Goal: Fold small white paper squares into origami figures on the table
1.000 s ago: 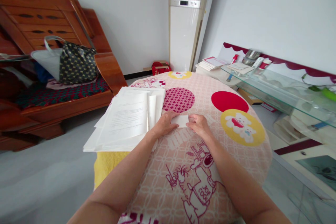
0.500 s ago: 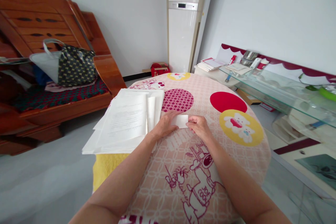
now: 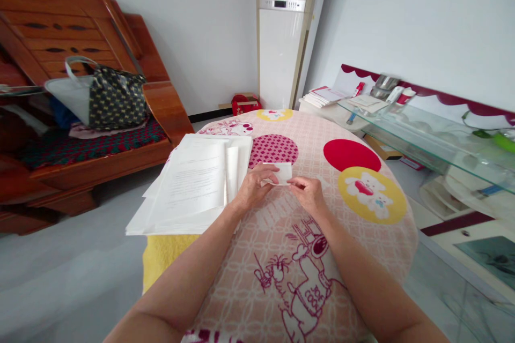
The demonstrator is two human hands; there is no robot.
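Note:
Between my hands is a small piece of white paper (image 3: 284, 171), partly opened at a fold, its upper part standing away from me. My left hand (image 3: 257, 185) has its fingers closed on the paper's left side, covering that end. With thumb and fingertips together, my right hand (image 3: 306, 191) pinches the lower right corner. Both hands are low over the patterned pink tablecloth (image 3: 277, 257). Just left of my left hand lies a stack of white paper sheets (image 3: 189, 182), the top one printed with lines of text.
A wooden bench (image 3: 100, 155) stands at the left with a black patterned bag (image 3: 116, 99) on it. At the right is a glass shelf (image 3: 434, 144) holding papers, metal containers and a cup. A tall white air conditioner (image 3: 281, 53) stands in the far corner.
The small paper lay flat and looked like a closed rectangle; now its upper part is lifted away from the lower edge. My left fingers have curled over its left side.

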